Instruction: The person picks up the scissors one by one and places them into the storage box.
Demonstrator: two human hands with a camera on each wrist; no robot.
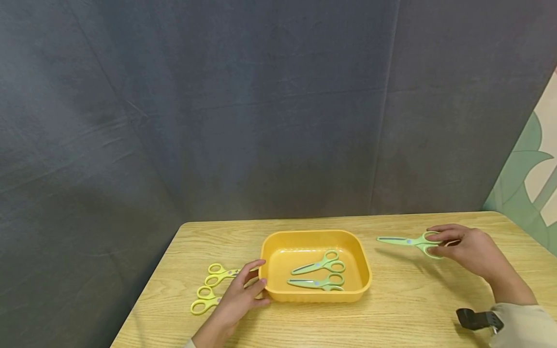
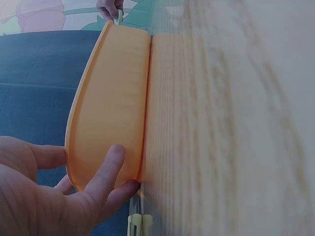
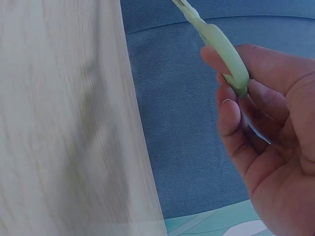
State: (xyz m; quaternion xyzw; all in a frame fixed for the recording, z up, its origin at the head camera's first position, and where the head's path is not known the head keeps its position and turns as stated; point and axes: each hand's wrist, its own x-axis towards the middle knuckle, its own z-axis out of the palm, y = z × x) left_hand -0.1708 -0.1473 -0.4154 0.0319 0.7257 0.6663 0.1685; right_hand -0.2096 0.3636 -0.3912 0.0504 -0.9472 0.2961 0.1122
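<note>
My right hand (image 1: 467, 251) pinches a pair of light green scissors (image 1: 411, 241) by its handle loops, blades pointing left, above the table's right side. The right wrist view shows thumb and fingers on the green handle (image 3: 227, 54). My left hand (image 1: 239, 295) touches the left side of a yellow tray (image 1: 315, 296), fingers spread and fairly straight about its near corner. In the left wrist view, a fingertip (image 2: 116, 151) lies against the tray wall (image 2: 110, 93). Inside the tray lie two green scissors, one farther back (image 1: 323, 263) and one nearer (image 1: 319, 282).
Two yellow-green scissors lie left of the tray, one farther (image 1: 219, 274) and one nearer (image 1: 205, 300), their blades partly hidden by my left hand. The wooden table (image 1: 404, 314) meets a dark curtain (image 1: 278, 121) behind. A patterned green wall (image 1: 522, 179) stands at right.
</note>
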